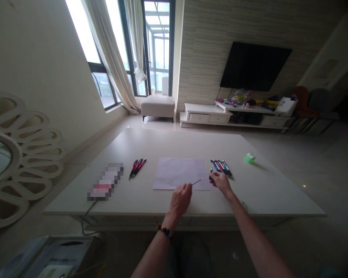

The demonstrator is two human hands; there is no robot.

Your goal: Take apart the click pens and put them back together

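Note:
My left hand, with a beaded bracelet on its wrist, is closed over the lower edge of the paper. It grips a thin dark rod with a pale tip, which looks like a pen refill. Just right of the sheet, my right hand pinches a short dark pen piece with a silvery end pointing up. The white paper lies flat, with faint printed lines along its right side. Beyond my right hand lies a row of several pens in mixed colours.
Several red-and-black pens lie left of the paper on the white table. A blurred-out flat object with a cable is farther left. A small green item sits at the right. Below left stands a box-like object.

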